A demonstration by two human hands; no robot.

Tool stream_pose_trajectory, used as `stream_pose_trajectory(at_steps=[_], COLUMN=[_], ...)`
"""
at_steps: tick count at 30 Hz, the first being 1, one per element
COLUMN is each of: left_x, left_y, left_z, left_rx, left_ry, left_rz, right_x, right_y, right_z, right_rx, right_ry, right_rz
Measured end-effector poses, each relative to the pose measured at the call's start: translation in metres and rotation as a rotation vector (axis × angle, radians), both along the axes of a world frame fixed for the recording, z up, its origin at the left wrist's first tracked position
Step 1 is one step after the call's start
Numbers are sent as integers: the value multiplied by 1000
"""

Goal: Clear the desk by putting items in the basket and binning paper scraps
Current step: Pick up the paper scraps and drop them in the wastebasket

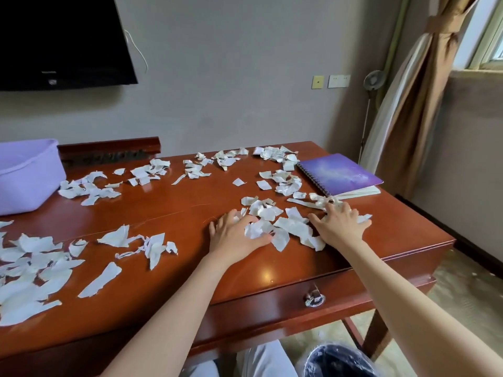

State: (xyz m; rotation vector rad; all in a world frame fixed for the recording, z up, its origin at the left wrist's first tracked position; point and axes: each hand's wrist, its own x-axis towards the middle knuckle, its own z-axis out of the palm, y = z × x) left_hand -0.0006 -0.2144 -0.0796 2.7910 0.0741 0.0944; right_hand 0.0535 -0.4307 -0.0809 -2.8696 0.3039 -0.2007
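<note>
1. Paper scraps: the heap I am working lies on the right half of the bench, between the two hands and touching both.
2. Left hand: palm down on the heap's left edge. The grip is loose, fingers bent over the torn pieces and not closed round any of them.
3. Right hand: palm down on the right edge. The grip is spread wide with fingers fairly straight, pressing on paper and holding nothing.
4. Progress, by my reading: early. The hands look to be raking one heap together, and nothing is lifted yet.
5. Still to do:
   - a large spread of scraps at near left;
   - a cluster just beside the basket;
   - more along the far edge.
6. Lavender basket: on the far-left corner. Its inside is hidden from here, so I cannot tell what it holds.
7. Purple spiral notebook: on the far-right corner, not yet in the basket, with scraps against its near edge.
8. Lined bin: on the floor below the bench's front edge, near the right arm.
9. In the way: the notebook crowds the right-hand scraps, and the light pieces could slide off the front edge short of the bin.
10. Also around: a wall-mounted TV and a tied curtain.
</note>
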Motion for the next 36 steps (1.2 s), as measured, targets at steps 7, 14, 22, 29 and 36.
stream_pose_trajectory(at_steps=[7,14,22,29,36], left_x=[11,15,22,30,36], left_y=[-5,2,7,-17,-45], left_z=[1,1,14,42,54], left_rx=[-117,-335,-787,-1146,-1323], left_ry=[-103,-190,-318,-329,-289], left_rz=[54,111,338,416,458], right_x=[-3,3,5,11,-8], right_y=[9,36,84,103,139], right_z=[-1,-4,7,41,45], right_rx=[57,286,748,1606,1732], right_ry=[-165,-311,-418,-248,-3], right_rz=[90,186,185,-138,-143])
